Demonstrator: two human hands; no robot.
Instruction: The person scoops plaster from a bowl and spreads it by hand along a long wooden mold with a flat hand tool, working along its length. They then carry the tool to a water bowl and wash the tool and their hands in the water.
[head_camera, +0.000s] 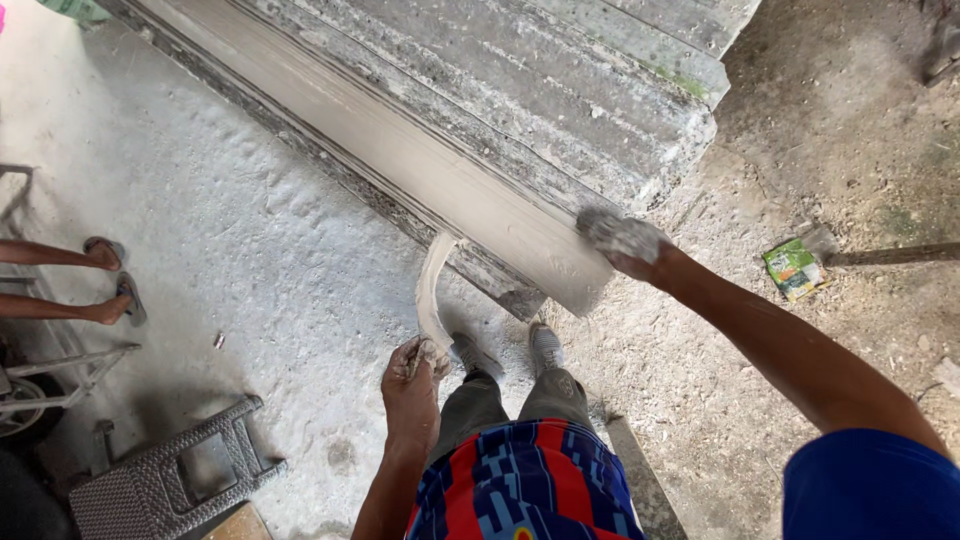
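Grey-white plaster dust covers everything here: the concrete floor (230, 230) is powdered pale on the left and turns to bare dirt and wood shavings on the right. Across the top of the view lies a long moulded plaster cornice (420, 150), resting on a stack of ribbed grey moulds (600, 80), its smooth beige face running from the upper left down to a cut end just above the person's feet.

The right hand (622, 240) is pressed flat on that lower end of the cornice, its fingers caked in wet plaster and spread against the surface, gripping nothing that I can make out. The left hand (412, 372) sits lower, near the left shoe (474, 355), its fingers curled closed around the bottom of a curved plaster strip (430, 290). That strip rises from the fingers and bends up to touch the cornice's lower edge, just left of the cut end.

On the far left another person's sandalled feet (115, 280) stand on the dusty floor. A woven grey plastic stool (165, 480) lies tipped over at the lower left. On the right, a small green packet (793, 268) rests on the dirt beside a wooden handle (895, 255).
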